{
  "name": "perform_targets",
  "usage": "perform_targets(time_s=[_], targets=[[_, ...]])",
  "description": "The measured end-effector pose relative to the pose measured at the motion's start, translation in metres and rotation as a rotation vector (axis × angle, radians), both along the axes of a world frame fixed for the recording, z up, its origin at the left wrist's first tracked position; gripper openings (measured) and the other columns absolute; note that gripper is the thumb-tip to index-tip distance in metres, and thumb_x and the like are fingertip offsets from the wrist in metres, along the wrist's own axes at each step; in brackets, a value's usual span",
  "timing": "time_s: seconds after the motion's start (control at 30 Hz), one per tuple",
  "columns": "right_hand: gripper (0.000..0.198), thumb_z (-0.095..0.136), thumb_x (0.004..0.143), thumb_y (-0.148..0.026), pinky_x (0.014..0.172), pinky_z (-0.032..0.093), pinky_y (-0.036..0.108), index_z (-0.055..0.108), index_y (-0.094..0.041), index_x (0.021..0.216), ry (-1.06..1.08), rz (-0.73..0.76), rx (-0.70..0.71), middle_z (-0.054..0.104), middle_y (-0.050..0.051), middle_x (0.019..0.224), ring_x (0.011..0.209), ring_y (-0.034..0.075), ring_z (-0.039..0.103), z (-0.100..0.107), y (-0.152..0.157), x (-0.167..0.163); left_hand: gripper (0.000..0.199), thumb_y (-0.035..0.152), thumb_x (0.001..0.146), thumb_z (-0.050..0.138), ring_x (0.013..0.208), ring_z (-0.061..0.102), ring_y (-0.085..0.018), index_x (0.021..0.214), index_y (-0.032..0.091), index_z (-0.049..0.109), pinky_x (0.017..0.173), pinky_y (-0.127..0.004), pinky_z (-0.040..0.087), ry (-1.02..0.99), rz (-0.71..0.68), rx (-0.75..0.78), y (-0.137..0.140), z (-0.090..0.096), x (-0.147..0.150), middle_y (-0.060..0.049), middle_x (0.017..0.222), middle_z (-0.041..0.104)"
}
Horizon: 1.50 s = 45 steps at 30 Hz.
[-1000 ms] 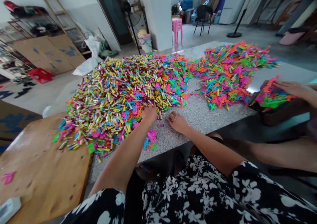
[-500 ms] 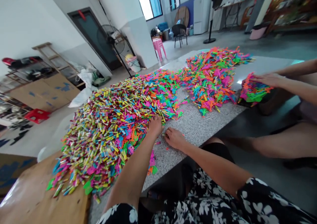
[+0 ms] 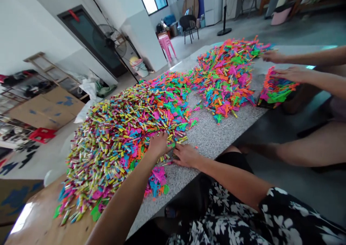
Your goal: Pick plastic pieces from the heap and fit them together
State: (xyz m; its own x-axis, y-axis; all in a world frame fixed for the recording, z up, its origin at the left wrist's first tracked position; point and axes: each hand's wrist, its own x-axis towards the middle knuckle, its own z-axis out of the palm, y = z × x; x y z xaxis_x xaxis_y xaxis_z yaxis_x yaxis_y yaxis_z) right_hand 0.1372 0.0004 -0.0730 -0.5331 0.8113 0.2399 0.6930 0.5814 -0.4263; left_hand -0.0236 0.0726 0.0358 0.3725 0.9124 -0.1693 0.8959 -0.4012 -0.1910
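As the left hand point(image 3: 159, 143) and right hand point(image 3: 186, 155) lie close together beside the heaped tubes point(image 3: 108, 129), I can't tell whether their fingers clamp the green plastic piece point(image 3: 171, 145) between them, which I'd judge light, stiff, slick, best pinched mid-length.

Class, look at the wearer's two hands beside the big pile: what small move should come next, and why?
Perhaps steady the green piece between both hands: it shows at the left hand, and the fingertips of the right hand are close by, beside the pile. Whether either grips it is too small to tell.
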Motion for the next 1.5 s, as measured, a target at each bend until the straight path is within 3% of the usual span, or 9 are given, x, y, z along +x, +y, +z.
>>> perform_targets(time_s=[0.13,0.27,0.4,0.63,0.8,0.97,1.17,1.27,1.5], targets=[[0.024,0.059,0.104,-0.036,0.096,0.057,0.041,0.073,-0.019,0.114,0.059,-0.018,-0.003,0.071,0.013,0.12,0.113,0.028,0.07,-0.004,0.004,-0.001,0.047,0.046,0.096,0.068,0.13,0.063,-0.041,0.134,0.018,0.068,0.109,-0.053,0.049,-0.103,-0.011,0.026,0.033,0.003,0.074,-0.024,0.134,0.07],[0.018,0.062,0.1,-0.034,0.091,0.058,0.042,0.074,-0.023,0.094,0.216,-0.073,-0.032,0.077,0.008,0.109,0.105,0.025,0.075,-0.01,0.006,-0.003,0.059,0.057,0.098,0.062,0.148,0.046,-0.046,0.139,0.015,0.067,0.12,-0.062,0.038,-0.183,-0.073,0.051,0.062,-0.028,0.143,-0.026,0.156,0.055],[0.033,0.058,0.102,-0.042,0.085,0.056,0.037,0.071,-0.023,0.078,0.342,-0.159,-0.075,0.078,0.006,0.092,0.1,0.02,0.077,-0.013,0.006,-0.003,0.066,0.055,0.095,0.067,0.157,0.033,-0.048,0.15,0.017,0.059,0.124,-0.068,0.027,-0.186,0.011,0.003,0.073,-0.062,0.16,-0.025,0.169,0.041],[0.025,0.061,0.101,-0.035,0.093,0.058,0.039,0.073,-0.016,0.111,0.165,-0.082,-0.071,0.076,0.015,0.119,0.107,0.028,0.074,-0.01,0.008,-0.003,0.034,0.031,0.091,0.075,0.133,0.059,-0.033,0.122,0.018,0.066,0.116,-0.048,0.041,-0.347,-0.051,0.048,0.069,-0.052,0.104,-0.016,0.13,0.07],[0.028,0.056,0.106,-0.037,0.089,0.054,0.036,0.069,-0.014,0.114,0.122,-0.133,-0.104,0.075,0.016,0.112,0.101,0.027,0.073,-0.007,0.005,-0.003,0.015,0.034,0.094,0.068,0.098,0.067,-0.023,0.102,0.023,0.062,0.093,-0.035,0.051,-0.813,0.184,0.083,0.041,-0.027,0.053,-0.004,0.1,0.071],[0.026,0.052,0.108,-0.037,0.078,0.05,0.032,0.064,-0.017,0.118,0.259,-0.262,-0.213,0.077,0.011,0.096,0.087,0.025,0.073,-0.008,0.005,0.002,0.023,0.04,0.086,0.069,0.077,0.061,-0.016,0.096,0.022,0.058,0.072,-0.027,0.049,-1.213,0.344,0.028,-0.013,-0.013,-0.003,0.002,0.083,0.063],[0.019,0.054,0.1,-0.04,0.072,0.046,0.029,0.058,-0.022,0.105,0.657,-0.33,-0.333,0.07,0.002,0.087,0.078,0.02,0.066,-0.008,0.013,0.005,0.03,0.044,0.08,0.073,0.073,0.063,-0.015,0.097,0.022,0.06,0.071,-0.027,0.051,-1.365,0.496,0.087,-0.061,-0.02,-0.066,0.003,0.078,0.059],[0.025,0.058,0.095,-0.046,0.069,0.048,0.028,0.059,-0.022,0.104,0.834,-0.264,-0.392,0.068,0.001,0.087,0.076,0.019,0.064,0.011,0.01,-0.005,0.038,0.052,0.081,0.075,0.07,0.065,-0.016,0.1,0.021,0.062,0.07,-0.029,0.054,-1.482,0.535,-0.112,-0.08,-0.022,-0.087,0.002,0.079,0.063],[0.04,0.067,0.091,-0.053,0.054,0.045,0.026,0.067,-0.022,0.116,0.951,0.044,-0.68,0.061,-0.003,0.073,0.058,0.015,0.056,0.081,-0.011,-0.039,0.045,0.062,0.085,0.077,0.049,0.037,-0.009,0.101,0.019,0.074,0.049,-0.024,0.028,-1.524,0.443,-0.477,-0.116,0.003,-0.103,0.006,0.06,0.044]])
